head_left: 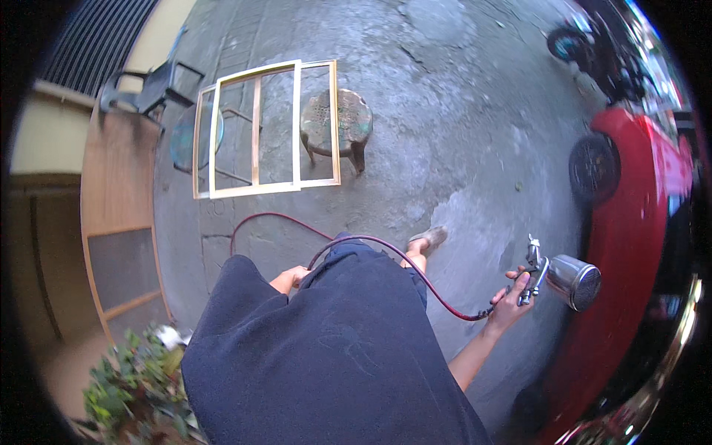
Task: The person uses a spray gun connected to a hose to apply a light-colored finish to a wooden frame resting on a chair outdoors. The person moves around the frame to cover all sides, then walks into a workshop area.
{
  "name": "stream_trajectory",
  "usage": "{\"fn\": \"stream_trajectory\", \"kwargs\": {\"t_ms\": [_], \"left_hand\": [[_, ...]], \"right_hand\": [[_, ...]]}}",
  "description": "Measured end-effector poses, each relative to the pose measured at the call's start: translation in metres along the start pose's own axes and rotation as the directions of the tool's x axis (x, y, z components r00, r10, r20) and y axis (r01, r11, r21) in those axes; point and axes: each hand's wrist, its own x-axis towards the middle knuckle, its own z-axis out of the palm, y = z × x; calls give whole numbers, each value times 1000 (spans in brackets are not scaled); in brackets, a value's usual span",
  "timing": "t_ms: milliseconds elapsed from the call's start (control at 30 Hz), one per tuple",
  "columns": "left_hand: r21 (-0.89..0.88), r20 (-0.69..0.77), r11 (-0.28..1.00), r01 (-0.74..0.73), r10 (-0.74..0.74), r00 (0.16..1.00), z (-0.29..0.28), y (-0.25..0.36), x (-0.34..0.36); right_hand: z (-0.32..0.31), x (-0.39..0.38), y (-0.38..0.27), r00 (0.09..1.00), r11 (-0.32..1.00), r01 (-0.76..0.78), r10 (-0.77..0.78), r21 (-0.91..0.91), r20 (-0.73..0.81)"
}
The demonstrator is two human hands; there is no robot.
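On the right, my right hand [512, 298] is wrapped around the handle of a metal spray gun [534, 271]. A shiny cylindrical cup [572, 283] sits on the gun, and a red hose [445, 302] runs from its handle end. The hose arcs across in front of my body to my left hand [297, 277], whose fingers are closed at it, partly hidden by my dark shirt. Ahead of me, light wooden frames [298, 133] overlap across a worn round stool [345, 111] and a blue-green stool [180, 141].
To the right stands a red car [623, 245], with a motorcycle [615, 59] beyond it. A wooden panel [119, 178] leans along the left wall near a dark chair [159, 85]. Leafy plants [133, 386] grow at lower left. More hose lies on the concrete floor [460, 141].
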Motion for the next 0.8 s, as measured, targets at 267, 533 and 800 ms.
{"fn": "stream_trajectory", "kwargs": {"t_ms": [267,533,800], "left_hand": [[-309,10,945,105,-107,994,192,126,18],[-539,-86,842,-10,-44,995,285,241,50],[-751,-136,651,-105,3,991,263,396,155]], "right_hand": [[38,253,15,923,991,133,-120,-11,365],[126,420,-29,804,981,189,-175,35,569],[315,503,-57,548,957,272,-237,97,802]]}}
